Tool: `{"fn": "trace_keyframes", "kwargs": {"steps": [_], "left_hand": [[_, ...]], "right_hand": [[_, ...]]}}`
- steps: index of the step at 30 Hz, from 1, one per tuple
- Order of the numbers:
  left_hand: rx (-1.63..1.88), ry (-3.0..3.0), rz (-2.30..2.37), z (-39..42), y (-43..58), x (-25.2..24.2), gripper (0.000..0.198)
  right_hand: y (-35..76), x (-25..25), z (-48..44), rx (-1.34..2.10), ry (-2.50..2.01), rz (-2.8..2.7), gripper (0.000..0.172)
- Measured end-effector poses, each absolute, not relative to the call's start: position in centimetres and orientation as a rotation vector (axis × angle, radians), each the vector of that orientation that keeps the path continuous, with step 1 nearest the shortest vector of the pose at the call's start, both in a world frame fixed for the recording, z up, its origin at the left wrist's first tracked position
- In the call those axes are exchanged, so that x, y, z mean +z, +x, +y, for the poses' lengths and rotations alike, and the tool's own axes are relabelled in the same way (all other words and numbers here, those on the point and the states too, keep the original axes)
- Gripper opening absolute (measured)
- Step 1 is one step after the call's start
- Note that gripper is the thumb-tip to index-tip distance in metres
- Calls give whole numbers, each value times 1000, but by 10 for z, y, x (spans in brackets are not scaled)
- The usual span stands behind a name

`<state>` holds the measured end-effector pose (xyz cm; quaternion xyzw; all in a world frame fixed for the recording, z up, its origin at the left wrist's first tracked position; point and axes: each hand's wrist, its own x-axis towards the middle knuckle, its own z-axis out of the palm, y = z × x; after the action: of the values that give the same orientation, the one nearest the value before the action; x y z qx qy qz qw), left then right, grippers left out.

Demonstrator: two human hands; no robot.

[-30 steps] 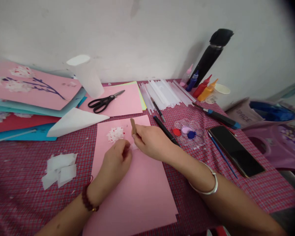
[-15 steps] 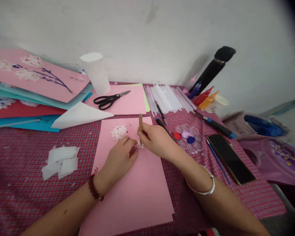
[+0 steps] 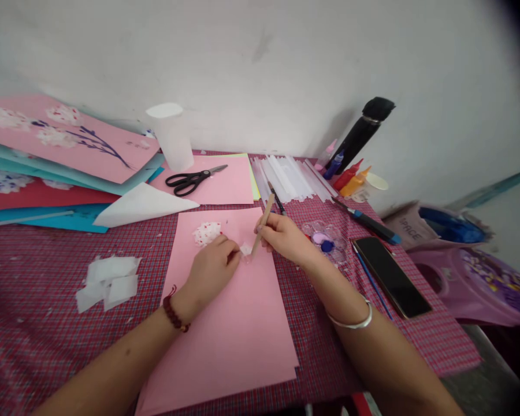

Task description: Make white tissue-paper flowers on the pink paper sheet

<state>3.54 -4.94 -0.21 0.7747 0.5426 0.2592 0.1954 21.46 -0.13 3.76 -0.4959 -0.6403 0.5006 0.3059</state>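
Note:
My right hand [image 3: 281, 234] grips a flat wooden craft stick [image 3: 265, 222], tilted, its lower end against the pink paper [image 3: 225, 335]. By that end is a small crumpled white tissue piece [image 3: 245, 250]. The fingertips of my left hand [image 3: 214, 268] are pinched together at the left side of this piece, its edge between them. Something clear and glossy shows just under the tissue; I cannot make it out. Above my left hand on the sheet sits a white tissue flower [image 3: 207, 233] with red specks.
White tissue squares [image 3: 112, 280] lie at left. Black scissors [image 3: 193, 179] rest on pink paper at the back, beside white sticks [image 3: 290, 176]. At right are a paint palette [image 3: 327, 242], a phone [image 3: 392, 277], a blue-handled cutter [image 3: 375, 224] and paint bottles [image 3: 349, 176].
My right hand has moved a little right and up, and the craft stick now leans to the right instead of standing upright. The white tissue piece shows more plainly. My left hand stays nearly in place.

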Motion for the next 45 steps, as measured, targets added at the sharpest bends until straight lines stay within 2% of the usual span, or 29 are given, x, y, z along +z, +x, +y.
{"fn": "trace_keyframes", "kwargs": {"steps": [8, 14, 18, 24, 29, 34, 40, 45], "left_hand": [[776, 1866, 1484, -46, 30, 8, 14], [544, 1524, 1310, -41, 11, 21, 36], [517, 1508, 1388, -46, -7, 36, 40], [509, 1519, 1528, -66, -40, 59, 33], [673, 1375, 1370, -74, -38, 58, 28], [644, 1471, 1307, -66, -16, 45, 29], [646, 1706, 1324, -62, -12, 33, 30], [763, 1644, 1494, -60, -21, 34, 30]], "right_hand": [[206, 21, 3, 1290, -1233, -1632, 4], [210, 18, 8, 1292, -1350, -1481, 4], [213, 19, 7, 1322, -1385, -1406, 7], [215, 23, 7, 1369, -1315, -1292, 5], [216, 36, -1, 1387, -1147, -1228, 20], [212, 42, -10, 1386, -1103, -1289, 22], [208, 35, -14, 1191, -1104, -1709, 11], [204, 38, -23, 777, -1092, -2121, 12]]}}
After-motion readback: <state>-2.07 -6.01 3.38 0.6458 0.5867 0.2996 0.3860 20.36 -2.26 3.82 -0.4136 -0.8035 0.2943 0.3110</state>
